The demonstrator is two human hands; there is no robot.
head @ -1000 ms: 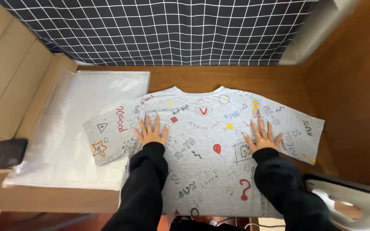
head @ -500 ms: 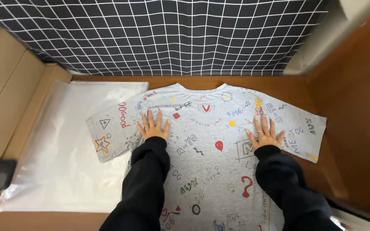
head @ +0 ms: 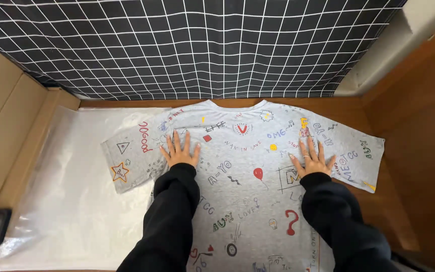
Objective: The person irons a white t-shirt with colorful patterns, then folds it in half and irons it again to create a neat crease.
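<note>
The grey T-shirt (head: 242, 176) lies flat on the wooden table (head: 373, 113), collar toward the checked cloth (head: 202, 45), its one sleeve resting over a clear plastic bag (head: 66, 196). The left hand (head: 179, 151) and right hand (head: 312, 160) press on it well apart, palms down, fingers spread and gripping nothing, which keeps the fabric smooth.
</note>
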